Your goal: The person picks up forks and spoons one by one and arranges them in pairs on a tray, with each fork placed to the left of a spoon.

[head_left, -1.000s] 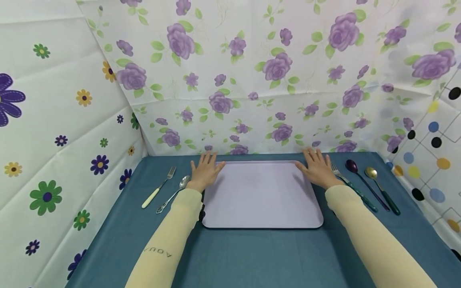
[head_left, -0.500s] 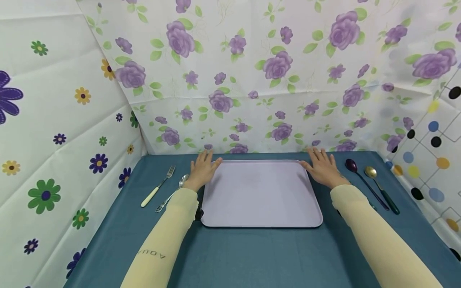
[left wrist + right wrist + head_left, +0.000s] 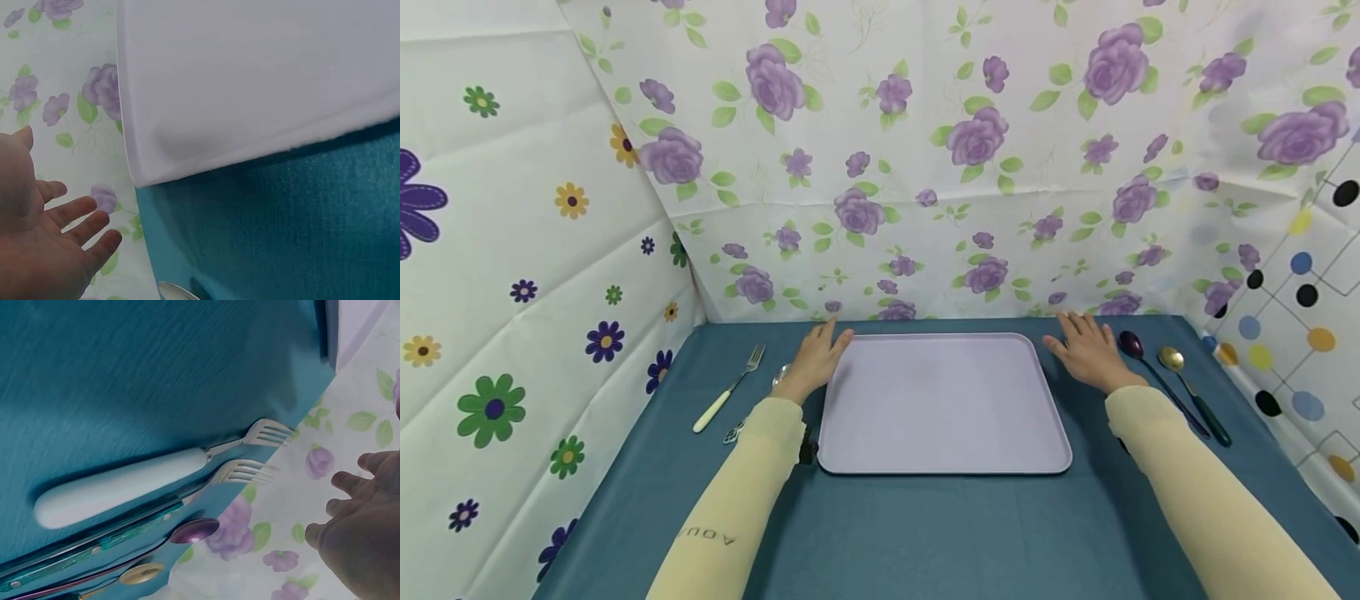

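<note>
A pale lilac rectangular tray (image 3: 943,404) lies on the blue tablecloth. My left hand (image 3: 810,360) hovers beside its back left corner, fingers spread and nothing held. Beneath that arm lies a silver spoon (image 3: 780,377), partly hidden; a white-handled fork (image 3: 727,392) is farther left. My right hand (image 3: 1090,354) is apart from the tray's right edge, its fingers loosely spread and holding nothing. In the right wrist view, a fork with a thick white handle (image 3: 125,487) and a green-handled fork (image 3: 100,547) lie side by side; the right arm hides both in the head view.
Right of the right hand lie a dark purple spoon (image 3: 1161,379) and a gold spoon with a green handle (image 3: 1197,396). A floral curtain (image 3: 917,167) stands behind the table, with patterned cloths on the left (image 3: 535,350) and right (image 3: 1292,358) sides.
Both hands have moved outward from the tray's back corners, the left hand to the left and the right hand to the right. The tray and visible cutlery stay in place.
</note>
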The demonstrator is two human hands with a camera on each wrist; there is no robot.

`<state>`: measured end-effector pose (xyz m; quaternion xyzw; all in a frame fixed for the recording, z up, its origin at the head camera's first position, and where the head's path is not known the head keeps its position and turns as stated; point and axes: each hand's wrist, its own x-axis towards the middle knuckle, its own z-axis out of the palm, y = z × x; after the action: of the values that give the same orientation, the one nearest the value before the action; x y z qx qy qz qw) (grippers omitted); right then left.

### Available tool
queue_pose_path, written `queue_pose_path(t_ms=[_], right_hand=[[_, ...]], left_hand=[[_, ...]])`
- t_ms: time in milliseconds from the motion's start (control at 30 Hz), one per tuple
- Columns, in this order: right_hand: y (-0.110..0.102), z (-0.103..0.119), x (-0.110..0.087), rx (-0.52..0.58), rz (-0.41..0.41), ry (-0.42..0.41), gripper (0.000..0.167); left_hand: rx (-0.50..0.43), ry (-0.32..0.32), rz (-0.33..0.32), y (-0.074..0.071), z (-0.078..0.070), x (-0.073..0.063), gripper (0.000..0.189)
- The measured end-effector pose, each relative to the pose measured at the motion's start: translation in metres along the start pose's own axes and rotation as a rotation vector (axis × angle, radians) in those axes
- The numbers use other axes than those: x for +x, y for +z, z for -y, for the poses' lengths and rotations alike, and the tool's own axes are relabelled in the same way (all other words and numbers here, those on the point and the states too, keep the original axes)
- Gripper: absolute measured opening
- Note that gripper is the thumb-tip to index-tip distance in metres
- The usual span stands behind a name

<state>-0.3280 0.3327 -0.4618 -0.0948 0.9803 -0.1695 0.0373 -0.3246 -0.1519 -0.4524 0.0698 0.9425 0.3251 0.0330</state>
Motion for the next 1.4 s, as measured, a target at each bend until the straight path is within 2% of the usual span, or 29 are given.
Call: queue_pose_path(t_ms=[333, 700, 1000, 1400], right_hand=[[-0.004, -0.016, -0.004, 0.014, -0.013, 0.007, 0.086], [-0.016, -0.025, -0.013, -0.008, 0.021, 0.019, 0.084], [-0.013, -0.033, -0.015, -0.007, -0.001, 0.019, 0.079], [-0.019, -0.046, -0.024, 0.012, 0.047, 0.03, 0.076]], left_hand=[[-0.041, -0.034, 0.013, 0.001, 0.002, -0.011, 0.073], [-0.008, -0.07, 0.025, 0.004, 0.01, -0.015, 0.071], [-0.015, -0.116, 0.034, 0.004, 0.009, -0.018, 0.07], [-0.054, -0.215, 0.084, 0.006, 0.01, -0.021, 0.068]])
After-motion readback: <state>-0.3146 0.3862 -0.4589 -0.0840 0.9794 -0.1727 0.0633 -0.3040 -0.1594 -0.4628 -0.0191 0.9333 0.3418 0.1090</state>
